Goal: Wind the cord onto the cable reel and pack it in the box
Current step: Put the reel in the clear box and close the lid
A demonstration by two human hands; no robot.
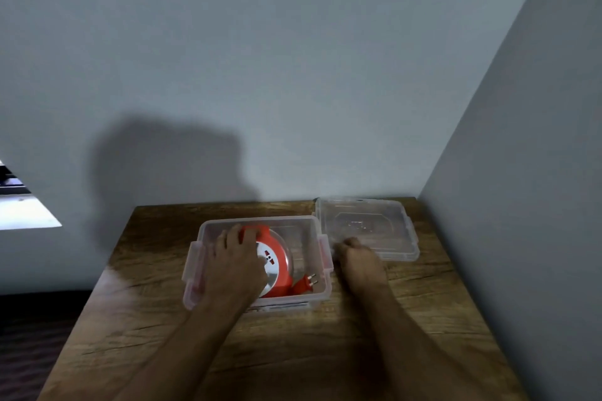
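- Reel (pixel 277 262): a red cable reel with a white socket face sits inside the clear box (pixel 321 295), leaning toward the box's left wall, handle end toward the far wall.
- Left hand (pixel 233 265) reaches into the box and curls its fingers over the reel's red handle; the palm covers the reel's left half, so the grip looks closed on the handle.
- Right hand (pixel 360 259) rests on the table (pixel 136 319) just right of the box, fingers curled under into a loose fist at the near edge of the lid (pixel 366 228); whether it pinches that edge I cannot tell.
- Red plug (pixel 306 283) with two pins lies in the box's near right corner, beside the reel; the cord itself looks fully wound, as none trails outside.
- Handling, as I judge it: the reel is rigid moulded plastic, moderately weighty with cord inside, smooth on its flanges; the handle is the sure hold.
- Plug is loose and could snag under the lid; tuck it below the box rim.
- Lid is thin, light, flexible plastic; lift it by an edge and press it over the box's pink latches (pixel 325 252).
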